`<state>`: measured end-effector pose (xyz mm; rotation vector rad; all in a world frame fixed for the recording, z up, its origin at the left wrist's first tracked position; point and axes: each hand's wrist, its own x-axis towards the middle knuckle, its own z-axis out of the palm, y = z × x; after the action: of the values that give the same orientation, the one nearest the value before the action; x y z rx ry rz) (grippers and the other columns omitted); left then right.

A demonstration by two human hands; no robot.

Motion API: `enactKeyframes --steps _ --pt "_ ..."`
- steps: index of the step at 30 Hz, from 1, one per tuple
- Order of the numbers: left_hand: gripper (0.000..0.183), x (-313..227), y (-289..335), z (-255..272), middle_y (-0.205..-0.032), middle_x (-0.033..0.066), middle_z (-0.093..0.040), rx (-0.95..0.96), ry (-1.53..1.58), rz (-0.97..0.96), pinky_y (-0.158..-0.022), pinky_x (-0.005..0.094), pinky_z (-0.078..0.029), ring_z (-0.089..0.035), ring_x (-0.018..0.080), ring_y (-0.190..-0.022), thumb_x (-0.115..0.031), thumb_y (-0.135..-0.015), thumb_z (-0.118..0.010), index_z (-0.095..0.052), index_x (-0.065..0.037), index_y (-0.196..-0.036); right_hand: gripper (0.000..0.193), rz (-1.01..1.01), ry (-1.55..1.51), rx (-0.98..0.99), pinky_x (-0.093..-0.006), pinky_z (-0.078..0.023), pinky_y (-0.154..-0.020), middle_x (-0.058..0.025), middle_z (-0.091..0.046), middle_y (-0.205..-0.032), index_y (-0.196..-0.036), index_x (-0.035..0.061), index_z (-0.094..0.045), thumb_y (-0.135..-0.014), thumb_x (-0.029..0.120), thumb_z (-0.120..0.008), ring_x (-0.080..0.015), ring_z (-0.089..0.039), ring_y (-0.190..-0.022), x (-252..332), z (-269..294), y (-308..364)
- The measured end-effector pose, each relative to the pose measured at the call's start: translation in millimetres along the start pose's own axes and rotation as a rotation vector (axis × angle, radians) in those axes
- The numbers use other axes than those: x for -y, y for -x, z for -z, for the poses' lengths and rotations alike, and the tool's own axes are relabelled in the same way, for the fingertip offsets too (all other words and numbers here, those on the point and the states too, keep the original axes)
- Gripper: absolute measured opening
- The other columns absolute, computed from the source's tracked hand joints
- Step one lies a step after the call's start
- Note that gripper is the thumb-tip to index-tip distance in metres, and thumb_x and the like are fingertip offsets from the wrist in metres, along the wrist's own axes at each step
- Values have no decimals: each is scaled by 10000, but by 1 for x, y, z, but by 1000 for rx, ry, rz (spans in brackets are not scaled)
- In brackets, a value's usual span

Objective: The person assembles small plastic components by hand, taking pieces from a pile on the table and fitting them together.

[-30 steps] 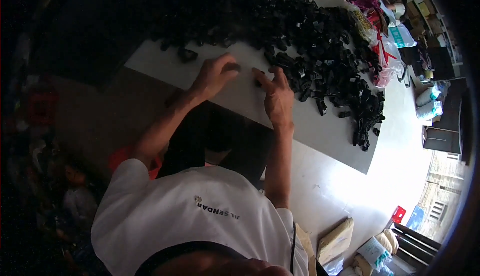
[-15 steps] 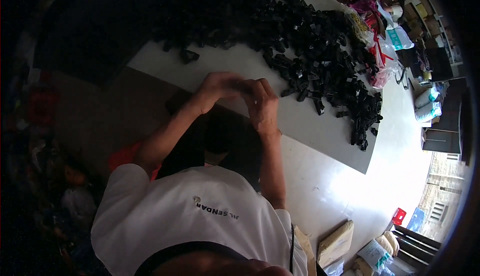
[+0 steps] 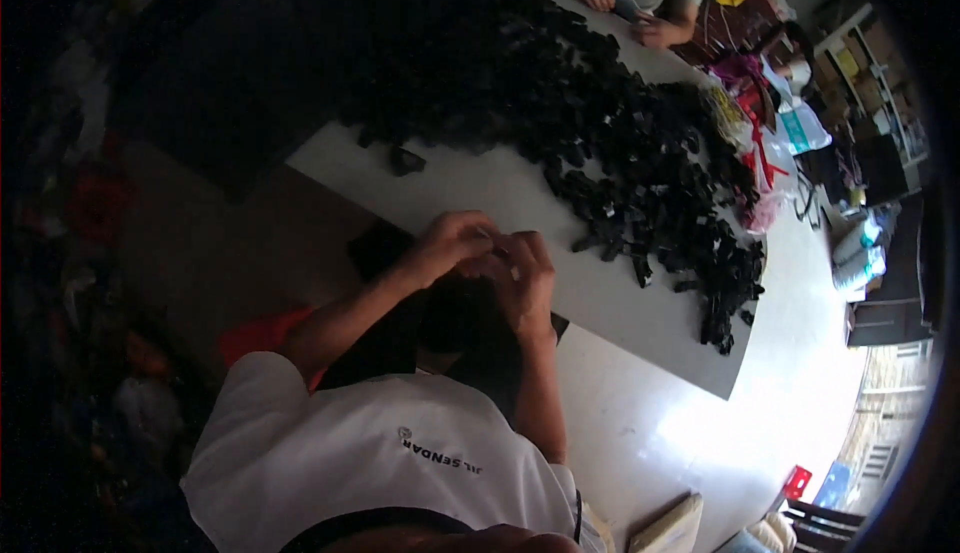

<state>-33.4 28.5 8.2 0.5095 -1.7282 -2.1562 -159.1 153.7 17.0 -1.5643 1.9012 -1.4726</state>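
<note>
Close together above the near edge of the white table [image 3: 640, 328], my two hands meet fingertip to fingertip. My left hand [image 3: 452, 245] is closed, its thumb and fingers pinched at the meeting point. Bent fingers close my right hand [image 3: 525, 281] against the same spot. Whatever lies between them is too small and dark to name. Beyond my hands spreads a large heap of small black plastic parts [image 3: 630, 168]. One loose black part [image 3: 405, 161] lies apart from the heap, beyond my left hand.
Across the table sits another person, whose hands [image 3: 655, 31] rest near a pale sheet-like thing. Plastic bags [image 3: 765, 208] crowd the table's far right side. A red stool-like object [image 3: 262, 333] is beside my left arm. A cardboard-coloured package [image 3: 668, 525] stands on the floor at right.
The whole scene sits lower in the picture, bringing more of the other person into view. My hands remain together; my left hand, blurred before, now shows sharper with fingers pinched.
</note>
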Motion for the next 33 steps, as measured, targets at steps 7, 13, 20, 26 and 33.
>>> enactKeyframes --steps 7,13,20,26,33 --pt "222 7 25 -1 -847 37 -630 -99 -32 -32 -523 214 -478 -585 98 -604 -177 -939 -582 -572 -69 -1132 268 -567 -419 268 -363 -467 -651 -168 -615 -828 -926 -16 -591 -945 251 -581 -334 -598 -759 -1 -7 13" --pt "330 14 32 34 -952 66 -591 -194 -443 -72 -692 293 -511 -608 160 -812 -140 -950 -573 -529 -68 -1270 188 -163 100 163 -438 -480 -597 -221 -627 -888 -936 -7 -582 -857 145 -658 -390 -620 -740 -18 -35 55" --pt "445 3 -5 91 -1133 184 -521 -665 -1347 -243 -794 433 -507 -558 346 -1022 -89 -884 -664 -521 -92 -1305 185 -364 359 323 -492 -501 -674 -210 -609 -919 -962 31 -528 -839 119 -635 -415 -614 -845 -11 -46 68" --pt "479 11 -6 87 -1120 143 -550 -586 -1150 -253 -817 401 -504 -577 332 -1017 -36 -800 -707 -556 -83 -1252 356 -53 288 139 -467 -508 -686 -218 -583 -1055 -1151 55 -532 -817 77 -654 -435 -596 -865 3 -53 1" --pt "433 21 -13 68 -1133 120 -593 -472 -1004 -360 -862 382 -503 -591 313 -1064 53 -784 -666 -600 -26 -1205 353 133 509 140 -458 -512 -666 -175 -539 -1014 -1163 91 -552 -814 37 -563 -393 -595 -844 -26 -75 -60"
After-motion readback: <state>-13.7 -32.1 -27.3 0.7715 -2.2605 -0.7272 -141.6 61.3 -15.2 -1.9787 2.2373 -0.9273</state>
